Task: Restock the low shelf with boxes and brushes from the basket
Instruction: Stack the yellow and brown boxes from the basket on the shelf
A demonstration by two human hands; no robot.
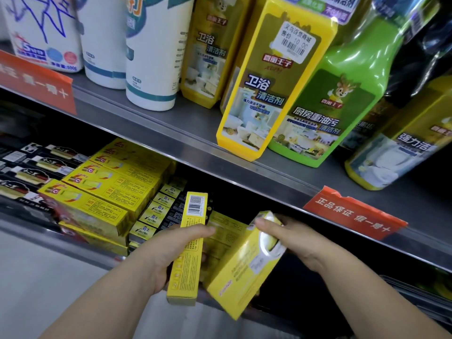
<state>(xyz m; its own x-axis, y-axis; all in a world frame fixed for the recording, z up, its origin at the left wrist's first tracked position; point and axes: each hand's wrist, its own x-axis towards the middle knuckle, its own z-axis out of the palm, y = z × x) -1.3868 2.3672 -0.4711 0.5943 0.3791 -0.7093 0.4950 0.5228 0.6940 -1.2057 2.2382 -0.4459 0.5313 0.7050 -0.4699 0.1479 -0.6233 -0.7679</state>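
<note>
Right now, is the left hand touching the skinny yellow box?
Touching. In the head view the left hand grips the narrow yellow box, thumb across its face.

"卫浴清洁剂" on yellow bottle [270,94]

Left hand [171,245] front centre, holding narrow box [188,250] upright. Right hand [300,238] just beside on right, gripping wider box [244,270], tilted. Both held before low shelf [49,234]. Third box [225,231] behind held pair, between hands. On low shelf, left of hands: stacked long boxes [102,192] - small boxes [156,211] piled between that stack and narrow box, farther back. Flat boxes [31,172] at far left. Upper shelf [171,128] overhead, row of bottles [269,94] standing on it - sign [354,214] on its front edge, above right hand.
</note>
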